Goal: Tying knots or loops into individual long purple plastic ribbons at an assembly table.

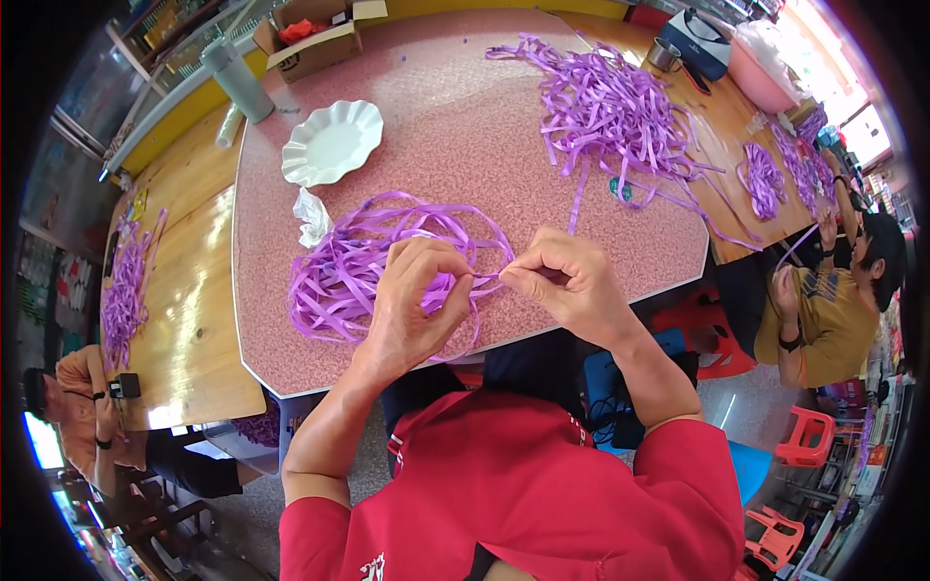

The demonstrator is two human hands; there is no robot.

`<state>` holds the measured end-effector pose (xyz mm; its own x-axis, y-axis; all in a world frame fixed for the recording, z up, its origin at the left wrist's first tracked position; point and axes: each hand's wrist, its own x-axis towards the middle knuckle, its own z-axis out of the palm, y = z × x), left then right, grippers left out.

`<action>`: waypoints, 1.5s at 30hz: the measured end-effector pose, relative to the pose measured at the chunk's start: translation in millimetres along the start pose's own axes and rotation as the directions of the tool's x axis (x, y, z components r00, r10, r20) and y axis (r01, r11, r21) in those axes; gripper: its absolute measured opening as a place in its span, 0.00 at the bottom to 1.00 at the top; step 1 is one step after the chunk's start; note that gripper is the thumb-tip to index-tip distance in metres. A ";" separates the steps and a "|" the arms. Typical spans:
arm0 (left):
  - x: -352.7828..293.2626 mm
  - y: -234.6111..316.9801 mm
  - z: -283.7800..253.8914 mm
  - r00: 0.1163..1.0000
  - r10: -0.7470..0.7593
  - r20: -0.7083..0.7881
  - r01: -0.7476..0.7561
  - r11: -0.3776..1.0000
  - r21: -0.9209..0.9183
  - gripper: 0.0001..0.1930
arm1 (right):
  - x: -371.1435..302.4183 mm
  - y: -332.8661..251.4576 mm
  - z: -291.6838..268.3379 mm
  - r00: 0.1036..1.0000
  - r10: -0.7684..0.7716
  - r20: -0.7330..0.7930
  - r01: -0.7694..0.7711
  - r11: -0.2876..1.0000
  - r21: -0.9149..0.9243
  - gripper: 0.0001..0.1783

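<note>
A loose heap of purple ribbon (pixel 334 281) lies on the speckled pink table in front of me. Over its right side, my left hand (pixel 418 290) pinches a strand between thumb and fingertips. Close beside it, my right hand (pixel 567 281) pinches the same purple strand, its fingertips only a little apart from the left ones. A loop of ribbon rises behind the two hands and another hangs below them. What exactly sits between the fingertips is too small to make out beyond the ribbon.
A white scalloped plate (pixel 332 142) and crumpled white tissue (pixel 312 217) lie beyond the heap. A larger purple ribbon pile (pixel 615 107) is at the far right. A grey-green bottle (pixel 235 79) and cardboard box (pixel 325 41) stand at the back left. People work at both sides.
</note>
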<state>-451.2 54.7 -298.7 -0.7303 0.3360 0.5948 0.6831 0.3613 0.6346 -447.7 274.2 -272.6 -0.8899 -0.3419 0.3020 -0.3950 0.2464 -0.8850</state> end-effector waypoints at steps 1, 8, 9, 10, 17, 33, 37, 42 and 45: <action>-0.4 -1.1 2.1 1.000 0.002 0.002 -0.002 1.000 -0.002 0.09 | 0.0 0.5 0.5 1.000 -0.010 -0.002 0.010 1.000 -0.014 0.04; -8.1 -12.6 11.1 0.977 -0.205 0.055 0.210 0.889 -0.406 0.03 | -8.0 4.5 2.4 0.995 -0.091 -0.038 0.088 0.994 -0.057 0.04; -10.0 -17.8 12.7 0.987 -0.142 0.077 0.161 0.867 -0.471 0.03 | -9.3 2.8 4.8 0.997 -0.068 -0.040 0.068 0.998 0.004 0.04; -13.8 -28.4 18.8 0.988 -0.104 0.114 0.149 0.833 -0.533 0.13 | -10.2 0.7 7.0 0.998 -0.046 -0.042 0.048 0.997 0.064 0.04; 41.5 -17.2 44.6 0.817 0.252 0.519 -0.010 0.906 -0.424 0.23 | -12.5 -44.8 -15.6 0.939 -0.313 -0.146 0.345 0.860 0.376 0.08; 34.1 -66.1 -57.9 0.940 -0.177 0.291 0.191 0.981 -0.020 0.04 | -35.3 85.2 -227.0 0.722 0.206 -0.661 0.401 0.653 0.642 0.12; 19.8 -82.3 -70.8 0.878 -0.386 0.284 0.425 0.900 -0.092 0.05 | -22.7 118.6 -238.4 0.644 0.314 -0.698 0.311 0.726 0.613 0.11; 9.3 -99.4 -81.3 0.865 -0.435 0.251 0.478 0.865 -0.150 0.06 | -19.7 164.3 -273.9 0.607 0.331 -0.722 0.185 0.825 0.533 0.12; 14.6 -83.2 -70.3 0.849 -0.471 0.239 0.510 0.848 -0.142 0.06 | -16.6 170.4 -271.6 0.693 0.124 -0.710 -0.328 0.932 -0.158 0.16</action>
<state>-518.6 -31.7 -308.1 -0.9422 0.3231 0.0888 0.2073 0.3540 0.9120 -562.3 568.2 -332.2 -0.8279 0.4370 0.3514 -0.1124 0.4846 -0.8675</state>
